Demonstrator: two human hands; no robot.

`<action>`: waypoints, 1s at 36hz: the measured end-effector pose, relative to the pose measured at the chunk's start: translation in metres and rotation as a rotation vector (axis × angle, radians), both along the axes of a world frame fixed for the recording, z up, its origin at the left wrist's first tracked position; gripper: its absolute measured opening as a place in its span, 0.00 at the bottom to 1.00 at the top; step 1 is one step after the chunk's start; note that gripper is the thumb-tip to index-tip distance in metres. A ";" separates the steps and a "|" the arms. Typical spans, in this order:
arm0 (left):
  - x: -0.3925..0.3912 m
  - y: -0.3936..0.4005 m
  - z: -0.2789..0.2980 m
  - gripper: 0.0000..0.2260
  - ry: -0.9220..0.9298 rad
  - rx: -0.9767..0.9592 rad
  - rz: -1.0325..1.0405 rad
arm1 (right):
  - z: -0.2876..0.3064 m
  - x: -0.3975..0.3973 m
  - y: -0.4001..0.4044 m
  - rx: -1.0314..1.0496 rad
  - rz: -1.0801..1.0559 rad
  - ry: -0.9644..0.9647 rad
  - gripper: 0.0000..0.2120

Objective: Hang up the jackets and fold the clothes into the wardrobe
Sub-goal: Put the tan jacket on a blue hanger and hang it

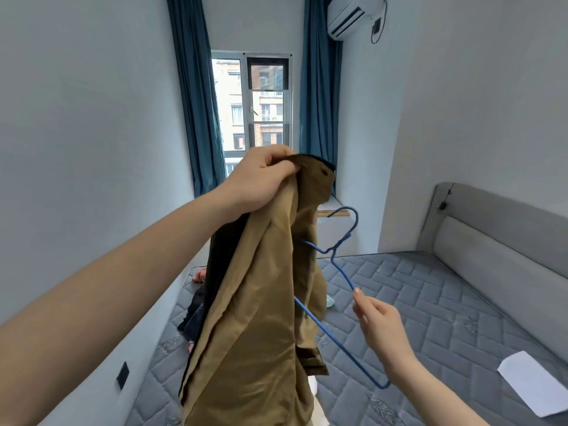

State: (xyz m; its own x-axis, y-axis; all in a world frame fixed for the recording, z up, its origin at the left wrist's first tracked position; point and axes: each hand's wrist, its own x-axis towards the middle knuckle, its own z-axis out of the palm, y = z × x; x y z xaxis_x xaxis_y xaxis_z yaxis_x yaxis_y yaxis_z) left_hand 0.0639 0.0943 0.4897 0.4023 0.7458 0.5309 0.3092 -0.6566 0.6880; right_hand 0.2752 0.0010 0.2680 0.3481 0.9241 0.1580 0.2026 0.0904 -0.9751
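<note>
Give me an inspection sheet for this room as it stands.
Surface: grey quilted mattress, bare of bedding.
Job's things: tan fabric jacket held up; blue wire hanger partly inside it.
Clutter: dark and pink clothes pile by the wall; white paper sheet on the mattress.
Grips: left hand pinches the jacket's top; right hand holds the hanger's arm.
Cables: black cord beside the white air conditioner.
Surroundings: window, blue curtains, grey padded headboard.

One head-worn view looked forward and down, close over raised forearms, facing the window beyond.
</note>
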 end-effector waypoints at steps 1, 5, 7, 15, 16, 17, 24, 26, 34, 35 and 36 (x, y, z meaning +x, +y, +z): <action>-0.005 -0.006 -0.001 0.09 0.059 -0.017 -0.057 | -0.002 -0.001 0.001 0.002 -0.040 0.064 0.26; -0.025 -0.023 -0.022 0.04 0.488 -0.019 -0.211 | -0.008 -0.003 0.002 0.084 -0.103 0.216 0.26; -0.035 -0.027 -0.039 0.06 0.714 -0.035 -0.223 | -0.008 -0.004 0.003 0.118 -0.093 0.260 0.27; -0.058 -0.029 -0.055 0.15 1.036 -0.130 -0.166 | -0.006 -0.012 0.013 0.306 -0.061 0.195 0.42; -0.058 -0.029 -0.050 0.12 0.968 -0.068 -0.127 | -0.005 -0.014 0.016 0.309 -0.054 0.220 0.41; -0.056 -0.029 -0.045 0.09 0.855 0.013 -0.073 | -0.004 -0.014 0.018 0.310 -0.044 0.247 0.40; -0.044 -0.002 -0.010 0.24 0.647 0.721 0.294 | 0.017 -0.019 0.023 0.365 -0.046 0.254 0.40; -0.039 0.018 -0.007 0.29 0.810 0.691 0.306 | 0.024 -0.019 0.022 0.394 -0.063 0.204 0.44; -0.011 0.054 -0.008 0.09 0.906 0.526 0.131 | 0.025 -0.004 0.013 0.423 -0.069 0.076 0.31; -0.009 0.055 -0.012 0.11 0.916 0.487 0.133 | 0.023 -0.002 0.010 0.412 -0.066 0.069 0.25; -0.007 0.056 -0.015 0.13 0.904 0.467 0.138 | 0.021 0.001 0.008 0.401 -0.054 0.055 0.21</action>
State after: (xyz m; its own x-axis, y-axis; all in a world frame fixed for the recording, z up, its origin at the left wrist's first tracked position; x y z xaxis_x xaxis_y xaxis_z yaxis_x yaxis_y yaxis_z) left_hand 0.0570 0.1502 0.4747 0.7224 0.6125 0.3207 0.6780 -0.7186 -0.1548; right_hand 0.2760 0.0089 0.2894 0.4127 0.7732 0.4815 0.1660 0.4560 -0.8744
